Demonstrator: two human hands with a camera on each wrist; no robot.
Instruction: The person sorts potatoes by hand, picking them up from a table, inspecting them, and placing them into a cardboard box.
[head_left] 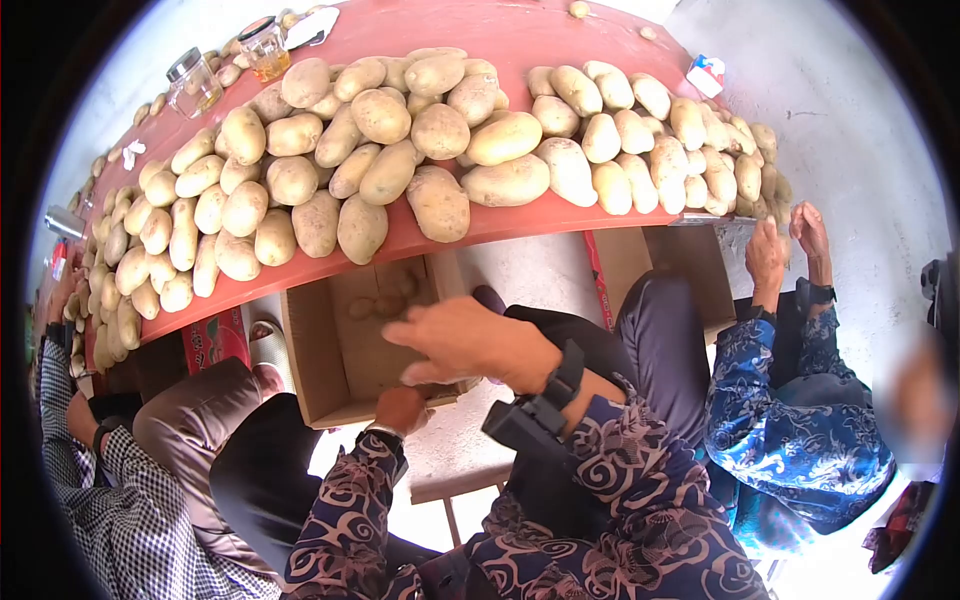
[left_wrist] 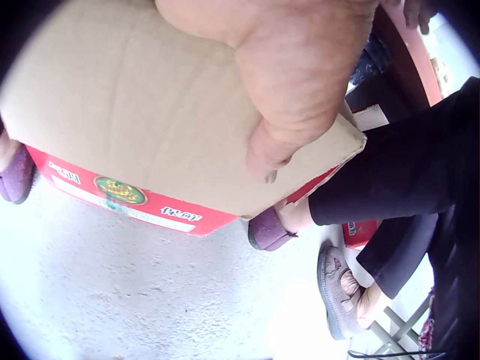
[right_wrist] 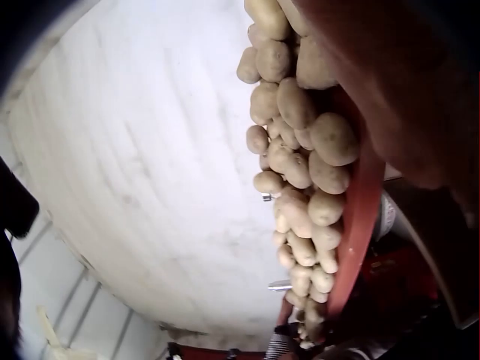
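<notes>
Left hand [head_left: 400, 408] grips near flap of corrugated cardboard box [head_left: 340, 370] on the floor under red desk [head_left: 520, 40]; right hand [head_left: 455, 340] hovers above, fingers relaxed. Lumpy tan potatoes [head_left: 440, 130] piled on desk.

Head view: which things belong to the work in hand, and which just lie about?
In use:
- cardboard box, gripped by the left hand
- right hand over the box
- potatoes on the red table

Lying about:
- glass jars
- small carton

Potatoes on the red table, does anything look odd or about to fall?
One potato juts past the red table's front edge, right above the cardboard box. Nothing looks spilled or damaged.
</notes>
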